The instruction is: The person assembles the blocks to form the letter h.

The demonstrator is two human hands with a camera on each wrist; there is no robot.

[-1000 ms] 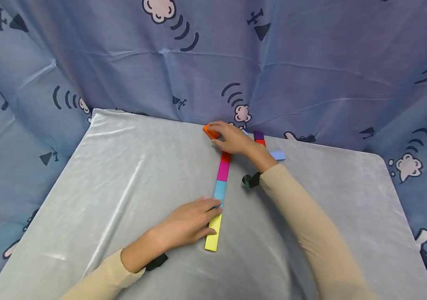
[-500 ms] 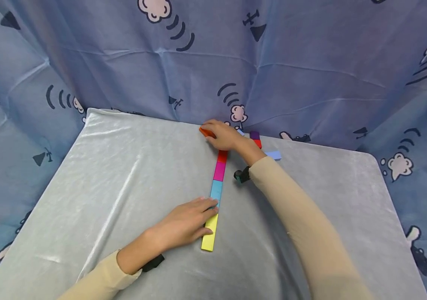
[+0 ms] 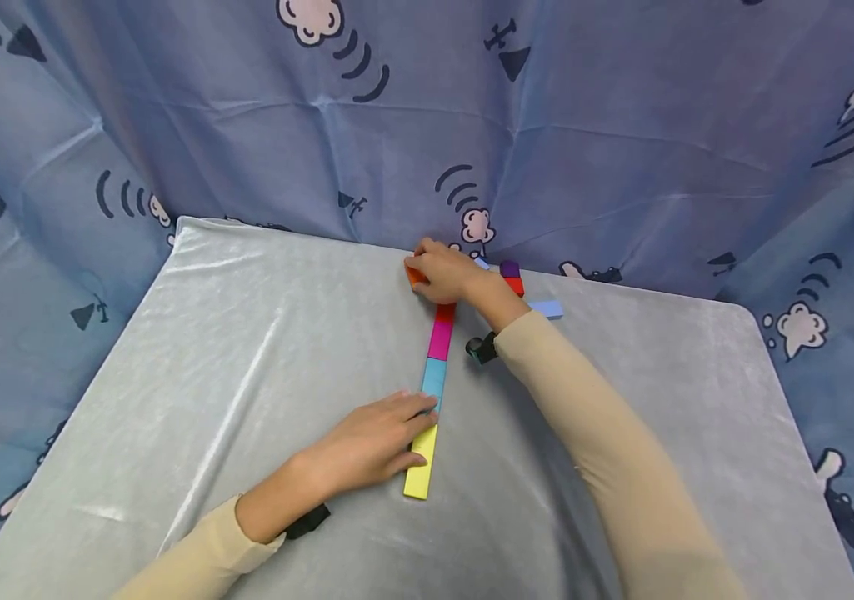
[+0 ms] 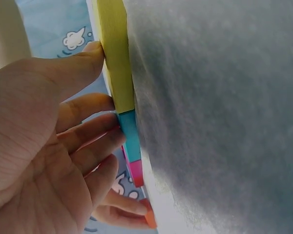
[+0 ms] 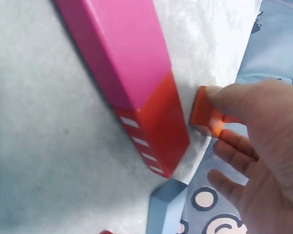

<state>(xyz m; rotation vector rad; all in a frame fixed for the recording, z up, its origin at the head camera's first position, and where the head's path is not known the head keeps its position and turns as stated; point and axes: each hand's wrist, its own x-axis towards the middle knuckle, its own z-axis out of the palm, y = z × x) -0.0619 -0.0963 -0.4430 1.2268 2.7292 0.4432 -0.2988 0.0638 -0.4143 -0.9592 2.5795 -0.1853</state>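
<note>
A straight row of flat blocks runs away from the person: yellow (image 3: 419,477), light blue (image 3: 433,377), magenta (image 3: 441,338) and red (image 3: 445,314). The left hand (image 3: 372,442) rests on the row with fingers extended. In the left wrist view its thumb touches the yellow block (image 4: 117,68) and its fingers reach the blue one (image 4: 130,134). Beyond the row's far end, the right hand (image 3: 445,273) pinches an orange block (image 5: 205,113) between thumb and fingers. In the right wrist view that block is beside the red block (image 5: 165,124), which has white stripes along one side.
Right of the right hand lie a purple block (image 3: 509,268), a red block (image 3: 514,286) and a pale blue block (image 3: 547,309). Another pale blue block (image 3: 481,262) shows just behind the hand. A patterned curtain (image 3: 591,167) hangs along the back edge of the grey cloth (image 3: 307,333).
The right hand's fingers have turned the orange block, which now sits more upright and more covered by the hand. The left hand stays in place on the row.
</note>
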